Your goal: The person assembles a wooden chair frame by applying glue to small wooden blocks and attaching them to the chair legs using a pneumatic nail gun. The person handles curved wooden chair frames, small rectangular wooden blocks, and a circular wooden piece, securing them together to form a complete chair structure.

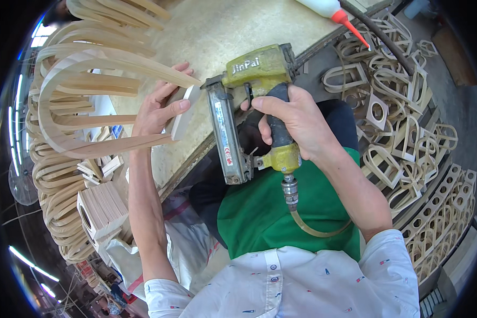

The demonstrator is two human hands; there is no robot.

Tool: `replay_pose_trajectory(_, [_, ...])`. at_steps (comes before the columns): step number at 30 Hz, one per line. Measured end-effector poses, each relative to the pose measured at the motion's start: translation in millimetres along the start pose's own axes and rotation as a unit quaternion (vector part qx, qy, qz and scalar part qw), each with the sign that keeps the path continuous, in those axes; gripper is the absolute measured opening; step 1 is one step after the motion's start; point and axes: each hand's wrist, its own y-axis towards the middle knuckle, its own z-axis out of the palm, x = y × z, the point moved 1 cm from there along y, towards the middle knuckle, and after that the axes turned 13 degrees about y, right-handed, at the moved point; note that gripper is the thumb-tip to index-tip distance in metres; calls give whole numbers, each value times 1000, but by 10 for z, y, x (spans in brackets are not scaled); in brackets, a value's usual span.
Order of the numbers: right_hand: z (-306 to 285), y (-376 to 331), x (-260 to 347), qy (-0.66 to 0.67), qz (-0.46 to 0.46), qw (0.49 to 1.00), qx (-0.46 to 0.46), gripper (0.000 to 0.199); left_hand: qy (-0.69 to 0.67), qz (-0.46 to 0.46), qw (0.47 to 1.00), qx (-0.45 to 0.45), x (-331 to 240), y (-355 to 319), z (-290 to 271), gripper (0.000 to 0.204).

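My right hand [294, 119] wraps round the black grip of a yellow-green pneumatic nail gun [259, 66], its index finger at the trigger. An air hose [318, 231] runs from the foot of the grip. My left hand [164, 106] grips a U-shaped bentwood frame [50, 100] at its open end. A short pale wooden crosspiece [184, 114] spans that end, under my thumb. The gun's nose points left and meets, or nearly meets, the frame's upper corner where crosspiece and leg join. Part of my left fingers is hidden behind the frame.
Several similar bent frames [63, 212] are stacked along the left. Below them stands a block of thin wooden plates [103, 209]. A white bottle with a red nozzle [350, 26] lies at the worktable's [196, 26] far right edge. Loose wooden frames [392, 106] pile up on the right.
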Motion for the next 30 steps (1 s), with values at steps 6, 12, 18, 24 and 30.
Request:
replay_pose_trajectory(6, [211, -278, 412, -92, -115, 989, 21, 31, 36, 33, 999, 7, 98, -24, -53, 57])
replay_pose_trajectory(12, [446, -336, 911, -361, -85, 927, 49, 31, 24, 51, 998, 5, 101, 38, -12, 56])
replay_pose_trajectory(18, [559, -322, 617, -700, -333, 582, 244, 53, 13, 80, 997, 6, 217, 41, -9, 55])
replay_pose_trajectory(24, [370, -46, 271, -793, -412, 348, 284, 43, 71, 83, 994, -14, 167, 38, -23, 51])
replay_pose_trajectory(30, [333, 3, 202, -796, -407, 348, 283, 43, 84, 68, 994, -10, 121, 21, -28, 55])
